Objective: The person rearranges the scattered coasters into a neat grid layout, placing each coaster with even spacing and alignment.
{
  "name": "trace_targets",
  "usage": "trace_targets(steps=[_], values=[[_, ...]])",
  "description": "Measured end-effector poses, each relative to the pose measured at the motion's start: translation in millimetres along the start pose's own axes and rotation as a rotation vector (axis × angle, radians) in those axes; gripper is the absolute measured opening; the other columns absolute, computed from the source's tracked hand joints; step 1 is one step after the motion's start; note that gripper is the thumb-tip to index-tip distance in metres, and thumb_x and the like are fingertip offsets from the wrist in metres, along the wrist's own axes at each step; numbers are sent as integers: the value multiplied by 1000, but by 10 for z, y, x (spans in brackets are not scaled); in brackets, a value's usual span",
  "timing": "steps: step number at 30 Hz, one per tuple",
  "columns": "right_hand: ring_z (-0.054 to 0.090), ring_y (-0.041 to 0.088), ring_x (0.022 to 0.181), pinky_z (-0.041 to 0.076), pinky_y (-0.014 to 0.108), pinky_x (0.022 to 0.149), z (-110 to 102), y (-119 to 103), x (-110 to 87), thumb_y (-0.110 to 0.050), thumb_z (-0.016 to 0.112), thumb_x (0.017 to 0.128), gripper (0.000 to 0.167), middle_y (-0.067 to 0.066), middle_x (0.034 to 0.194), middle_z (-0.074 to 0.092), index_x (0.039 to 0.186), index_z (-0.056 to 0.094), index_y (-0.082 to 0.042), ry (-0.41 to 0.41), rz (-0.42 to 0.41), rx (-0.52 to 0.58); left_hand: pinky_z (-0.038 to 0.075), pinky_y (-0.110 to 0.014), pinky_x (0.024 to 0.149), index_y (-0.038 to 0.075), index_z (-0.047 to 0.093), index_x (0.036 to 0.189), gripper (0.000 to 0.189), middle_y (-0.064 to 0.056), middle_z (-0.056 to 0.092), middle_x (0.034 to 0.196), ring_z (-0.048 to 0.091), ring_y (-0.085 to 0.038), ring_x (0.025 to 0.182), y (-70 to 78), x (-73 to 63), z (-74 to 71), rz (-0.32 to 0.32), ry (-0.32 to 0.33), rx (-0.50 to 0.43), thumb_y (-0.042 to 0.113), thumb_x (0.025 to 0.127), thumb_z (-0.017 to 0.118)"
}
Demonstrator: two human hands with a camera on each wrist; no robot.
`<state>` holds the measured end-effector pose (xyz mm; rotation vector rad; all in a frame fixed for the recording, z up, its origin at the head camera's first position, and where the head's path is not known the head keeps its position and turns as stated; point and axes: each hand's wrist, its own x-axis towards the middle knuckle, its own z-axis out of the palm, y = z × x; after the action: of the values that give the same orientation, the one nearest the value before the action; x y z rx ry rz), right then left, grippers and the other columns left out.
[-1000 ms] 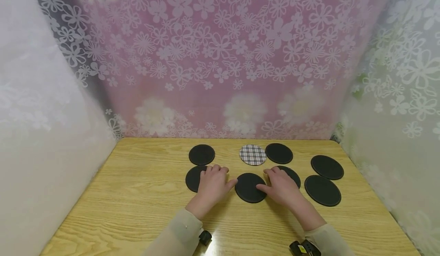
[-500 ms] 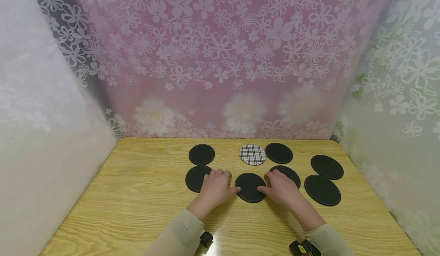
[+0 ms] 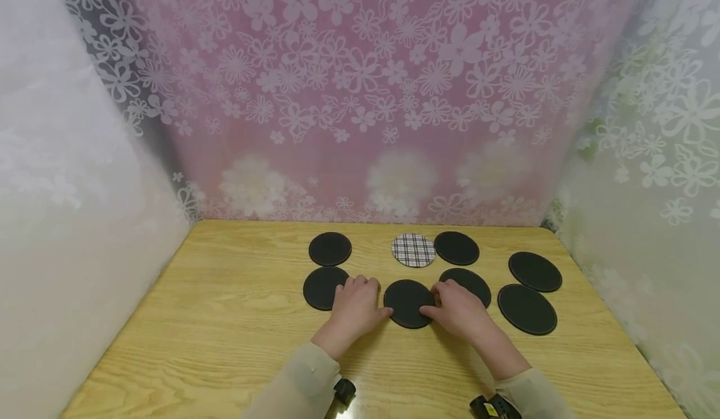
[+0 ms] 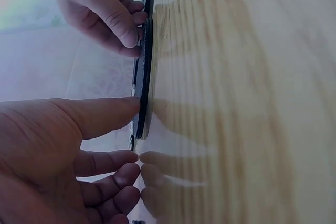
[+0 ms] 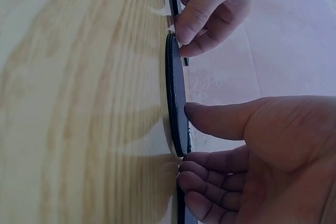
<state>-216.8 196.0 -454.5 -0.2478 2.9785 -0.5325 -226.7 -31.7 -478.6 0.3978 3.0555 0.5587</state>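
Farthest left on the light wooden table [image 3: 214, 319]: two round black coasters, one at the back [image 3: 330, 248] and one nearer [image 3: 320, 287], the nearer one partly covered by the fingers of the left hand [image 3: 355, 309]. Left hand resting palm down, thumb stretched out to the right and touching the left edge of the central round black coaster [image 3: 408, 303]; in the left wrist view, the same thumb [image 4: 100, 116] laid against the thin rim of that coaster [image 4: 143, 98], the other fingers loosely curled with tips on the wood, holding nothing. No firm clamp visible, only a touch at the edge.

Central coaster lying flat on the table, between both hands, near the middle of the tabletop and just in front of a round plaid coaster with a white and dark check [image 3: 413, 250]. Seen edge-on in the right wrist view [image 5: 176, 100], lying against the wood.

Right of it, the right hand [image 3: 458, 311], palm down, thumb touching the coaster's right edge; in the right wrist view, thumb [image 5: 220, 119] extended to the rim, fingers relaxed and slightly bent below, pinching nothing. Behind this hand, another round black coaster [image 3: 471, 281] partly hidden by the knuckles, and one more at the back [image 3: 456, 247] beside the plaid one.

Farthest right, two further black coasters, rear [image 3: 535, 271] and front [image 3: 527, 309], well apart from the hands.
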Motion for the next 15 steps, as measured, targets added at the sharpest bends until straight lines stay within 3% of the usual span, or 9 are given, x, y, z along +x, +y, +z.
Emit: trace_targets(steps=[9,15], values=[[57,21,82,54,46,79,14,17,-12,-28,86,99,41,5,94,59,122,74,4,7,0,7,44,-46,85,14,74,107,36,-3,67,101,58,-28,99,25,28,35,6,6,-23,41,92,93],[59,21,83,56,48,81,17,7,-10,-24,87,99,37,5,94,61,119,74,4,8,6,21,47,-47,87,15,77,106,28,-2,70,101,61,-27,99,41,38,49,2,-18,-36,36,94,92]])
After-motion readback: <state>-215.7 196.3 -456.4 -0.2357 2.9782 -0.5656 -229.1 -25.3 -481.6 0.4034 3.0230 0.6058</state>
